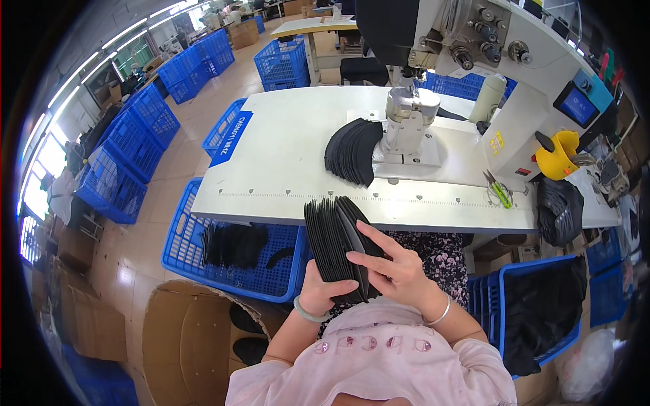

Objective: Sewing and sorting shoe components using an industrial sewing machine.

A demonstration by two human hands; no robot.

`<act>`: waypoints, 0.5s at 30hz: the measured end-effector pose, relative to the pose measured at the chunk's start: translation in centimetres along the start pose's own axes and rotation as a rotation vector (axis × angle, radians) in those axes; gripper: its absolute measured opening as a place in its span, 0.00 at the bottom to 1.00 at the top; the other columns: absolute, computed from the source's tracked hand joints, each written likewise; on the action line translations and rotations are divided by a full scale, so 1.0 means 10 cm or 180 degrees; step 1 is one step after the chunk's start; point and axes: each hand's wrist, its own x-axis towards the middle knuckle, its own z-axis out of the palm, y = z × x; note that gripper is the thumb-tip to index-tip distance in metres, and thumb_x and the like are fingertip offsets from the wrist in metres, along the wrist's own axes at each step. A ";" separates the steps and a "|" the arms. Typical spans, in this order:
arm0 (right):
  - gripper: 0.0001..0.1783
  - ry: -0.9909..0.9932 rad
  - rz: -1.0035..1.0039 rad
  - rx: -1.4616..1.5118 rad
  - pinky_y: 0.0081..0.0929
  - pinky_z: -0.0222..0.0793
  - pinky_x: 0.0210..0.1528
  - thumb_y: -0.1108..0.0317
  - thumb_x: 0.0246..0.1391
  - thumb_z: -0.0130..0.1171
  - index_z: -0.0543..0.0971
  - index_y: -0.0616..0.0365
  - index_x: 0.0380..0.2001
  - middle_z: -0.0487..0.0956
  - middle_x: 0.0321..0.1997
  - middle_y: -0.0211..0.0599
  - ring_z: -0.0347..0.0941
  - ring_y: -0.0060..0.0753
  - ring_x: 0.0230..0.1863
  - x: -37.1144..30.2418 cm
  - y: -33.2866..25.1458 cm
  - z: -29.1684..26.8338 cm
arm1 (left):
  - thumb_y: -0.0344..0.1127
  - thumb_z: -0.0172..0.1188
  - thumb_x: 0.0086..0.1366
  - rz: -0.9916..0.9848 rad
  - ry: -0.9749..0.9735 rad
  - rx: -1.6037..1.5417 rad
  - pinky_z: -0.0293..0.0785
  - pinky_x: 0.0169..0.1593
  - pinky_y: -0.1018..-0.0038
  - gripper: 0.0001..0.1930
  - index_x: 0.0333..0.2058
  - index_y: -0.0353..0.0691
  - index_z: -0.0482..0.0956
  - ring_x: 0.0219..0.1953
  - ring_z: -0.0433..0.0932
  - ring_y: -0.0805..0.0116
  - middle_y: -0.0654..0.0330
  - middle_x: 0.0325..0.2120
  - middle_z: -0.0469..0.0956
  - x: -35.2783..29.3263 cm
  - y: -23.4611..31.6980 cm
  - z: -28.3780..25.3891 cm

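1. In the head view, you hold a thick stack of black pieces in front of the near edge of the white table, above your lap.
2. Your left hand grips the stack's lower end: the thumb presses across the face, while the other fingers are hidden behind it.
3. Your right hand lies along the stack's right side, two digits stretched out and spread, their tips at the rightmost pieces. You cannot tell whether they pinch one.
4. On the table ahead, a second, fanned pile of curved black pieces lies just beside the metal post of the sewing machine.
5. To the right on the table lie green-handled snips.
6. Below the table on your left, a blue crate holds more black pieces; a cardboard box stands near it.
7. On your right, another blue crate contains black material.
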 end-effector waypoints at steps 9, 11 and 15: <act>0.14 0.0163 0.0075 -0.0152 0.24 0.76 0.28 0.78 0.38 0.62 0.77 0.59 0.34 0.71 0.59 0.53 0.81 0.37 0.33 0.02 -0.06 0.00 | 0.20 0.65 0.42 -0.0129 -0.0041 0.0022 0.74 0.45 0.73 0.26 0.45 0.32 0.75 0.40 0.78 0.68 0.59 0.39 0.78 0.00 0.01 0.02; 0.13 0.0452 -0.0102 -0.0012 0.26 0.77 0.32 0.75 0.39 0.65 0.75 0.59 0.32 0.71 0.58 0.54 0.80 0.45 0.40 0.06 -0.08 0.02 | 0.19 0.65 0.42 -0.0124 -0.0036 0.0173 0.74 0.45 0.73 0.26 0.45 0.32 0.75 0.39 0.78 0.68 0.59 0.39 0.78 0.00 0.02 0.04; 0.14 0.0547 -0.0071 0.0059 0.27 0.77 0.34 0.73 0.40 0.68 0.75 0.59 0.31 0.72 0.57 0.54 0.79 0.49 0.42 0.05 -0.06 0.05 | 0.20 0.67 0.42 -0.0092 0.0039 0.0264 0.73 0.43 0.74 0.25 0.43 0.33 0.75 0.38 0.77 0.70 0.61 0.37 0.78 0.00 0.00 0.07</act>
